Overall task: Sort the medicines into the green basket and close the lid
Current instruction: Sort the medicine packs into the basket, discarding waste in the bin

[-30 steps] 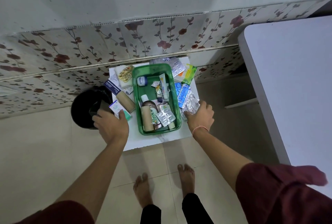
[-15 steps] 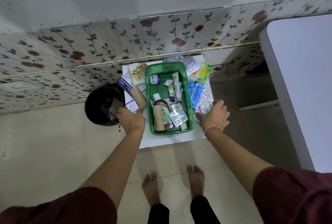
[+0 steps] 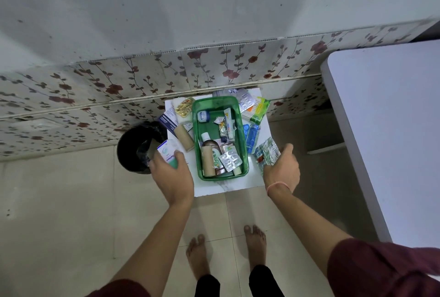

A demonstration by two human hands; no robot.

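— What did each hand have hold of?

— The left hand (image 3: 172, 175) was closed around a small white-and-teal medicine box (image 3: 168, 153), raised just left of the green basket (image 3: 243, 138) and beside a black bin (image 3: 135, 146). The right hand (image 3: 282, 169) was clenched on a crumpled bunch of silver blister strips (image 3: 267, 152), just right of the basket.

— And the basket itself?

— It sat open on a small white table (image 3: 228, 187) against the flowered wall. Inside lay a brown bottle (image 3: 210, 148), a cardboard tube (image 3: 207, 162), a silver blister pack (image 3: 230, 159), a round blue-lidded jar (image 3: 203, 115) and a white ointment tube (image 3: 229, 121). Outside it, a gold blister pack (image 3: 183, 107), a dark blue box (image 3: 168, 121) and a second cardboard tube (image 3: 184, 138) lay to its left; blue blister strips (image 3: 250, 136) and a green box (image 3: 259, 112) lay to its right.
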